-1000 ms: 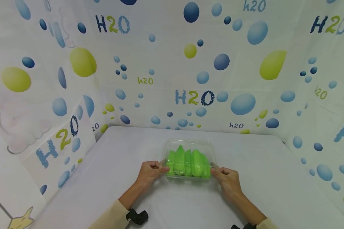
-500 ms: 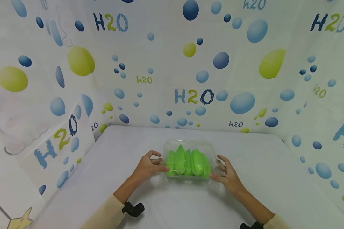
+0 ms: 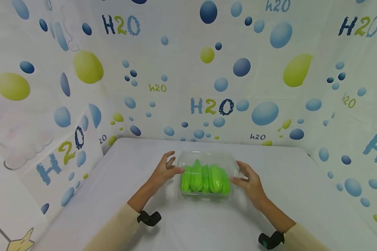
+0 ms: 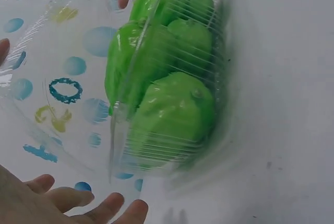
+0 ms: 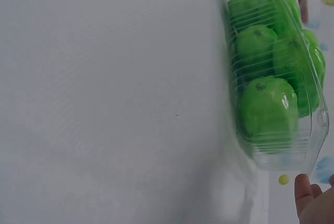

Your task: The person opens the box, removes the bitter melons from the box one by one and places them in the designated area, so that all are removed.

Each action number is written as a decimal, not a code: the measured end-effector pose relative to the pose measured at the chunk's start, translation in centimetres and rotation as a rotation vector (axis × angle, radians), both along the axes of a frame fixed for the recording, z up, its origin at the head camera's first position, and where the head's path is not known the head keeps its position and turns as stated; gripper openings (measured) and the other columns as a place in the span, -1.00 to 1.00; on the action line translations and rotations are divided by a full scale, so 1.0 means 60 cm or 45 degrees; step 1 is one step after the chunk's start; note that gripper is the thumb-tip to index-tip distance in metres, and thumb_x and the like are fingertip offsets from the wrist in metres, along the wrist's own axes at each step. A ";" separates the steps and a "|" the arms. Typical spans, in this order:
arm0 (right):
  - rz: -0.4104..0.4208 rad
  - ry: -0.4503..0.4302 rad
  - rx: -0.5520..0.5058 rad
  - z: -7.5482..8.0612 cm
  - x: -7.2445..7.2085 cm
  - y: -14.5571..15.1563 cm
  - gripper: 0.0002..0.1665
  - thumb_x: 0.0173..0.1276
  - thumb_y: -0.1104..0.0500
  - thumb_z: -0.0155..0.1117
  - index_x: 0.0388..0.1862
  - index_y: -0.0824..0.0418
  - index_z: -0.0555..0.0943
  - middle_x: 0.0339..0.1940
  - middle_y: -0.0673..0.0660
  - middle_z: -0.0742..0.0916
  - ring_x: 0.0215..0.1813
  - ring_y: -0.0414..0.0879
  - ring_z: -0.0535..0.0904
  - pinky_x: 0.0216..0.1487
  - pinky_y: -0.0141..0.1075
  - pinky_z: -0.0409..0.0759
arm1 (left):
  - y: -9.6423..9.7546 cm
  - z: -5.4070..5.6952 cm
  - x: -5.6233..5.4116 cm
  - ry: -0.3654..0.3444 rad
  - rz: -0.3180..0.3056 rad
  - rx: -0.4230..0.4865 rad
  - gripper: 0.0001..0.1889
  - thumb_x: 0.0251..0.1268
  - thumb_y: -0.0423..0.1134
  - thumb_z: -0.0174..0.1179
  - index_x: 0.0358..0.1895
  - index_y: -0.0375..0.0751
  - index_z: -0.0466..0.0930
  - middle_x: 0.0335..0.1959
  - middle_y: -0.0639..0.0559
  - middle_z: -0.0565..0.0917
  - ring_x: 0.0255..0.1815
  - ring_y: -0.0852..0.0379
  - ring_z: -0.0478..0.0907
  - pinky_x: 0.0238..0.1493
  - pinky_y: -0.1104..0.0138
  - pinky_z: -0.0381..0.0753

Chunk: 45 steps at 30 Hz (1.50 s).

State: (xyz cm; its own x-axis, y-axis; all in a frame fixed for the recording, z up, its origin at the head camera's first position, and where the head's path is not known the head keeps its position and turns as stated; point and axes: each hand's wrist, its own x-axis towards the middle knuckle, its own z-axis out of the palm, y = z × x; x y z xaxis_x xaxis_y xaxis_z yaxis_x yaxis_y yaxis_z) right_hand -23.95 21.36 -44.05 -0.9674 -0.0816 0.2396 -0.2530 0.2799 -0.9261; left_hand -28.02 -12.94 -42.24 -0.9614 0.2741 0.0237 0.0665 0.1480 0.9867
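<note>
A clear plastic clamshell box (image 3: 207,157) with several glossy green, fruit-like pieces (image 3: 196,179) in it stands mid-table. Ridges mark its base wall (image 5: 242,67). In the left wrist view, the clear lid (image 4: 47,114) spreads out beyond the rim, above the green pieces. At the box's left side, my left hand (image 3: 163,172) has its fingers spread apart, with the thumb tip at the lid's edge. My right hand (image 3: 252,184) is at the right side, thumb by the front corner and fingers along the side; whether they press the plastic is unclear.
White cloth covers the table (image 3: 138,157). Behind it and at both sides hangs a sheet (image 3: 176,69) with blue and green dots and H2O lettering. Black wrist cameras (image 3: 149,218) sit at both cuffs.
Both hands have loosened from the box's front corners. My left hand has moved up along the side and spread its fingers; my right hand has shifted slightly upward. The box has barely moved.
</note>
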 end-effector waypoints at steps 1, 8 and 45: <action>-0.038 -0.023 -0.020 0.003 -0.004 -0.002 -0.18 0.38 0.12 0.41 0.53 0.24 0.30 0.59 0.27 0.33 0.44 0.28 0.41 0.14 -0.39 0.59 | 0.002 0.002 -0.003 0.004 -0.016 0.005 0.01 0.22 0.04 0.36 0.63 0.04 -0.10 0.67 -0.22 -0.07 0.62 -0.29 0.04 0.46 -0.25 0.21; -0.344 -0.003 -0.021 0.007 -0.037 -0.023 -0.51 0.39 0.09 0.41 0.21 0.29 0.57 0.28 0.26 0.65 0.24 0.12 0.62 -0.04 -0.52 0.59 | 0.015 0.016 -0.021 0.008 -0.034 0.023 -0.15 0.41 0.16 0.04 0.64 -0.03 -0.09 0.66 -0.26 -0.07 0.64 -0.29 -0.09 0.44 -0.37 0.10; -0.498 0.106 0.024 0.043 -0.134 -0.033 -0.61 0.44 0.05 0.36 0.13 0.22 0.73 0.07 0.16 0.78 0.06 0.02 0.70 -0.21 -0.52 0.63 | 0.028 -0.031 -0.054 0.061 0.204 -0.048 -0.26 0.29 -0.43 0.12 0.57 -0.09 0.20 0.44 -0.34 0.42 0.31 -0.27 0.52 0.12 0.08 0.66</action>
